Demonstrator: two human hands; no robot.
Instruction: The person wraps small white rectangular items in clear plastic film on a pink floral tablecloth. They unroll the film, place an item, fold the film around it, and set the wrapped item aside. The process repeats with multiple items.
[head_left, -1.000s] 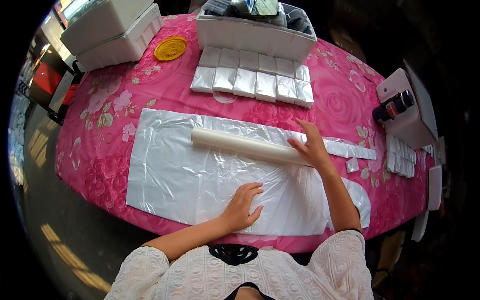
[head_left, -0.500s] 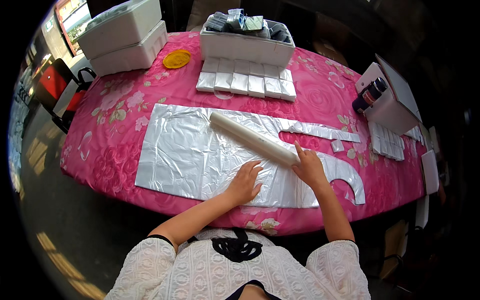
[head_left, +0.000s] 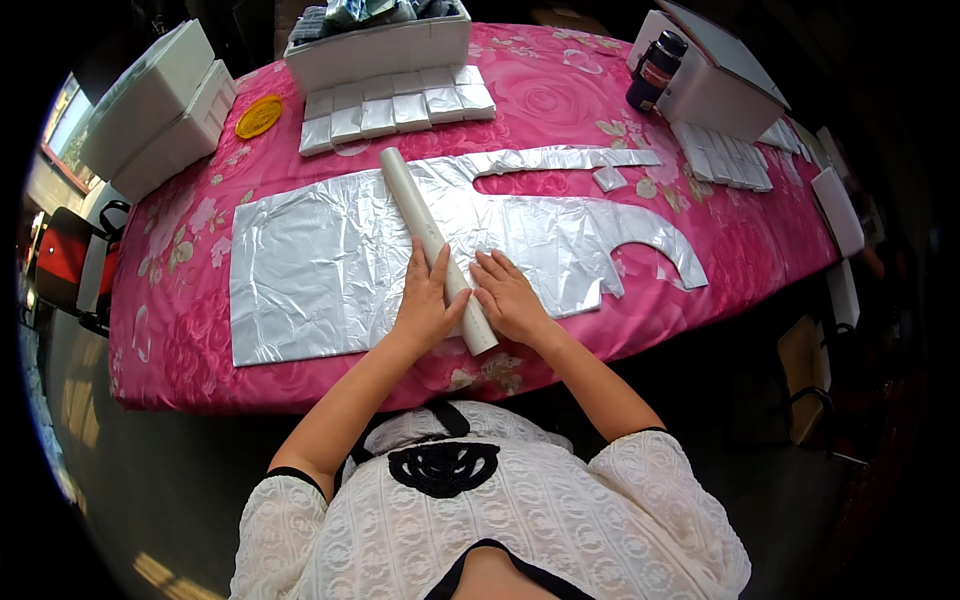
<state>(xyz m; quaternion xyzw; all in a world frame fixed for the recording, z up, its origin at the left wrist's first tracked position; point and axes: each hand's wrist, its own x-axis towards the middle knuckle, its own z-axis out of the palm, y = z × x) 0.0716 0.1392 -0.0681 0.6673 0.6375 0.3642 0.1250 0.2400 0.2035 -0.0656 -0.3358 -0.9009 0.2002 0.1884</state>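
A white plastic pipe (head_left: 412, 195) lies slantwise across a thin silvery-white plastic apron (head_left: 310, 265), which is spread flat with its curved cut-outs and straps to the right. My left hand (head_left: 426, 308) rests against the pipe's left side near its lower end, fingers spread and thumb over the pipe. On the other side, my right hand (head_left: 511, 302) lies with fingers stretched out on the plastic, its thumb beside the pipe. The pipe's near end pokes out past both hands over the table's front edge area. A small folded white packet (head_left: 609, 179) sits between the apron's straps.
A pink flowered cloth (head_left: 540, 90) covers the table. Rows of folded white packets (head_left: 378, 116) stand before a filled foam box (head_left: 380, 55). Stacked foam boxes (head_left: 160, 110) and a yellow lid (head_left: 259, 117) are at left. A dark flask (head_left: 657, 70), white box (head_left: 715, 95) and more packets (head_left: 720, 157) are at right.
The pipe has turned steeper, its near end now closer to me. My right hand has moved off its end to beside it, and my left hand has come to its left side. The view has shifted.
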